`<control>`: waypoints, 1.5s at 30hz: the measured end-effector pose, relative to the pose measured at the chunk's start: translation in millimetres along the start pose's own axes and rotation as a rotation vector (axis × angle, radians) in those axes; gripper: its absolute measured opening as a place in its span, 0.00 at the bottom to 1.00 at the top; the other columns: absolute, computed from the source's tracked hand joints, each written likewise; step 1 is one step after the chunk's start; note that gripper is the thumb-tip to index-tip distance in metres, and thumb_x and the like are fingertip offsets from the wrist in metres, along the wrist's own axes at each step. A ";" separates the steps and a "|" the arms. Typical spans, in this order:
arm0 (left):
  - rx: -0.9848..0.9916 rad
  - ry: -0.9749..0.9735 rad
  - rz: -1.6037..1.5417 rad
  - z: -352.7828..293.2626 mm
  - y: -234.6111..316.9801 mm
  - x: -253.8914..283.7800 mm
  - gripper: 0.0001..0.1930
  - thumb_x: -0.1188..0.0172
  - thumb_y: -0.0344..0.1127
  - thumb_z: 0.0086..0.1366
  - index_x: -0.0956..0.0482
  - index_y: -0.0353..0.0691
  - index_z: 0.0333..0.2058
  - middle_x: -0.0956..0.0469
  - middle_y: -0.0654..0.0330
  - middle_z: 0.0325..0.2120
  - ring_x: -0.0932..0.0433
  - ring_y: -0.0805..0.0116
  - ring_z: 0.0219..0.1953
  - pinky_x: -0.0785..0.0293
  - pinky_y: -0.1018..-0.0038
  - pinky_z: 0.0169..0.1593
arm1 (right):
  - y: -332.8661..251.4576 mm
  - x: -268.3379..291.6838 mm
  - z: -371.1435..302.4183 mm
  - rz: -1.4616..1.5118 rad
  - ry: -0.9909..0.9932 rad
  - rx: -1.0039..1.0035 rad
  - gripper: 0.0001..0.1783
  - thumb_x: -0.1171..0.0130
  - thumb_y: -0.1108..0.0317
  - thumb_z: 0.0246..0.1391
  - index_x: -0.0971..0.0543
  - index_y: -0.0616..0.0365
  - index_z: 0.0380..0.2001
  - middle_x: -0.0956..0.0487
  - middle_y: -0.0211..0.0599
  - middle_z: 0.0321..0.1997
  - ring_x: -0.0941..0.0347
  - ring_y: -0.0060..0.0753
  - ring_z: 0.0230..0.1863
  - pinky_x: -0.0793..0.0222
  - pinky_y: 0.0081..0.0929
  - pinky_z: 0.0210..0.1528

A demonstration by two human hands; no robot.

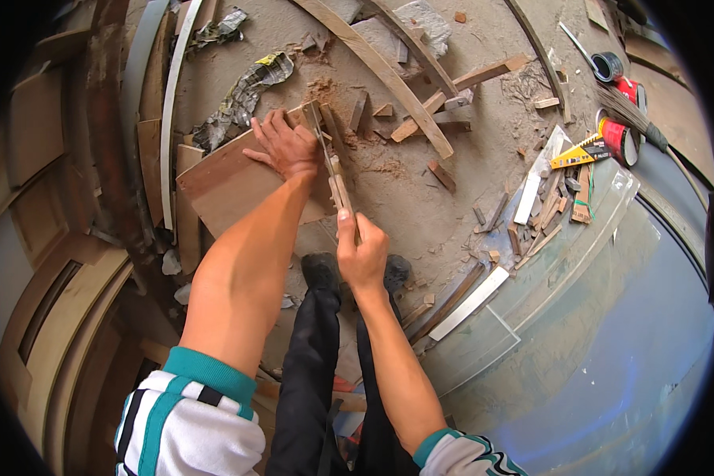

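The fingers point(355, 238) of the right hand point(362, 255) are clenched around the wooden handle of a hand saw point(337, 178), the thumb lying up along the grip. The right forearm comes up from the lower edge, bare below a white and teal sleeve, and the wrist is nearly straight, in line with the saw. Just under that hand are the toes of the person's two dark shoes point(321, 270) on the dusty floor point(404, 182).

The saw runs away from the hand, its thin blade reaching up to a narrow strip of wood point(313, 115) at the far edge of a brown board point(230, 186). The blade lies just beside the board's right edge, at the thumb side of the left hand point(287, 147).

The left arm stretches further out, elbow low, forearm rising to the board. Its hand lies palm down on the board's upper right corner, fingers spread flat and released, pressing the panel and gripping nothing.

Around the cut lie reddish sawdust point(321, 87) and short wood offcuts point(385, 111). Beyond them, long curved wooden strips point(389, 75) cross the floor, and crumpled paper point(250, 87) lies to the left. Far right are more scraps, a yellow and black tool point(577, 153), red cans point(620, 139) and a brush point(623, 107), beside a glass sheet point(595, 317).
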State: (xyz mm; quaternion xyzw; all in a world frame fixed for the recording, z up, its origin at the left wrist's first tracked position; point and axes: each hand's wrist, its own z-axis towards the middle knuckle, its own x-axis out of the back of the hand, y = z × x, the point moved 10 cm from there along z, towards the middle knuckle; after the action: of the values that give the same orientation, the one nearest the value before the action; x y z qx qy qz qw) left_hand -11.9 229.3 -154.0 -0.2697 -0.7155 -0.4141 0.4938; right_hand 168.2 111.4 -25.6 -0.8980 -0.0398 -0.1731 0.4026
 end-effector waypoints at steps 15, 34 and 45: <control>0.028 0.011 -0.010 4.5 -2.7 9.2 0.26 0.51 0.39 0.58 0.29 0.46 0.57 0.33 0.61 0.62 0.52 0.57 0.74 0.73 0.29 0.69 | -16.8 35.4 -89.3 -0.043 0.085 0.089 0.21 0.47 0.59 0.67 0.28 0.63 0.22 0.32 0.47 0.16 0.35 0.43 0.16 0.40 0.36 0.22; 0.008 -0.014 0.008 -0.4 4.1 8.6 0.24 0.49 0.41 0.61 0.28 0.48 0.56 0.34 0.63 0.62 0.51 0.56 0.74 0.74 0.28 0.68 | -34.6 20.3 -42.3 -0.129 0.056 0.052 0.26 0.50 0.54 0.69 0.29 0.64 0.21 0.32 0.44 0.15 0.37 0.38 0.17 0.40 0.37 0.24; 0.027 0.035 -0.019 4.4 -6.2 4.4 0.24 0.51 0.39 0.59 0.27 0.49 0.56 0.33 0.64 0.62 0.50 0.58 0.74 0.73 0.29 0.69 | -66.5 29.4 -56.2 -0.172 0.050 0.019 0.22 0.48 0.58 0.67 0.25 0.64 0.23 0.28 0.49 0.17 0.34 0.47 0.16 0.38 0.40 0.24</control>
State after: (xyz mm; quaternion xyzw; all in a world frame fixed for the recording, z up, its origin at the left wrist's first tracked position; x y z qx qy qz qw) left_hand -20.5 229.8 -152.7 -0.2489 -0.7148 -0.4136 0.5060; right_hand 166.1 112.7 66.3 -0.8829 -0.1082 -0.2290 0.3954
